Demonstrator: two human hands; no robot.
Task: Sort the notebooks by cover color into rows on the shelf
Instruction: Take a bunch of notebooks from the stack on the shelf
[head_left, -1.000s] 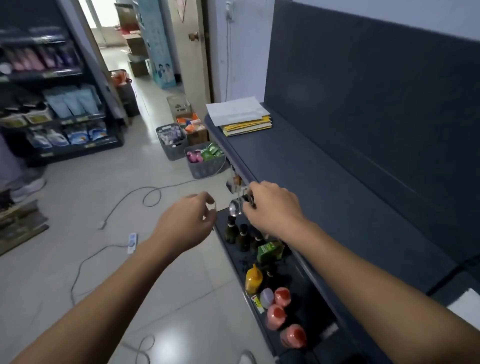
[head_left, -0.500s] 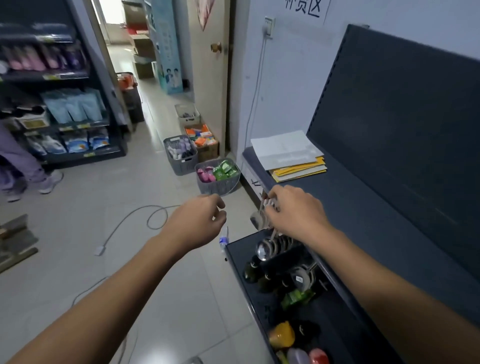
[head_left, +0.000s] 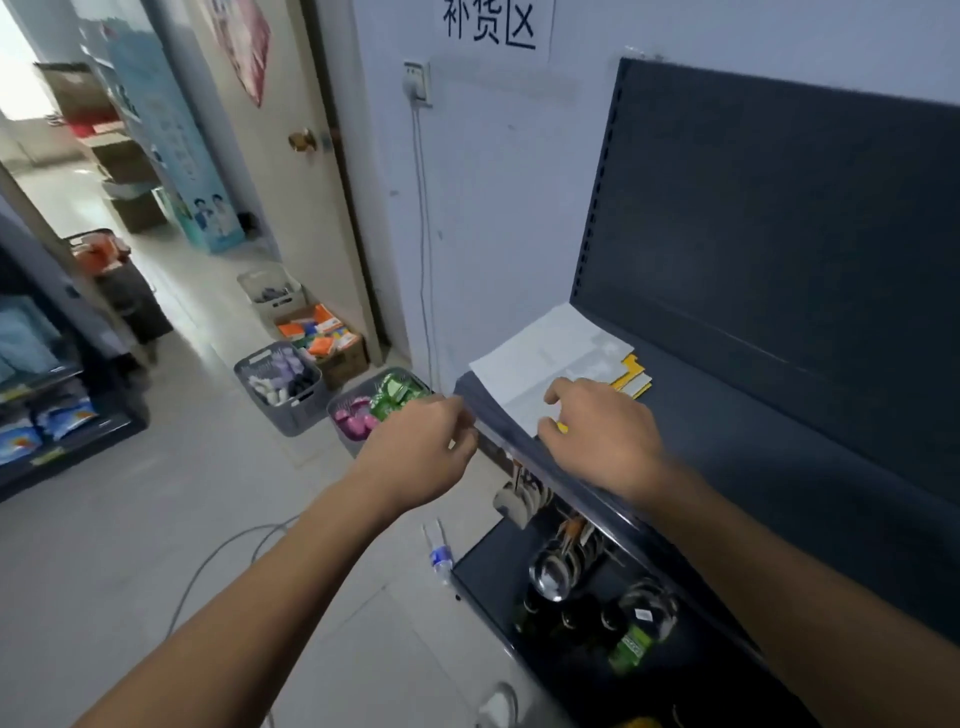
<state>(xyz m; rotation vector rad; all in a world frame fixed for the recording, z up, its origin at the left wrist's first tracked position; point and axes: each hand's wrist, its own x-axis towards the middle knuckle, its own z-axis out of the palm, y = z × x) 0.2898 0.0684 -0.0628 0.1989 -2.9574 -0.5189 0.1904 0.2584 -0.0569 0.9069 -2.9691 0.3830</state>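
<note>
Stack of notebooks (head_left: 556, 358) at left end of shelf (head_left: 779, 467), at 12 o'clock from right hand (head_left: 602, 436); long axis roughly 8-to-2 o'clock. Fingertips (head_left: 553, 394) bent onto white top, grip not discernible. Left hand (head_left: 421, 447) at 9 o'clock, off shelf, loosely curled, apparently empty.

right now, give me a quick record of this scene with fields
notebooks: one stack, white cover on top, yellow beneath, at the shelf end by the wall
sorting: no rows made yet
right hand: on the stack's near edge, grip unclear
left hand: fingers curled, beside the shelf's front edge, off the stack
lower shelf: bottles
floor: grey baskets
</note>
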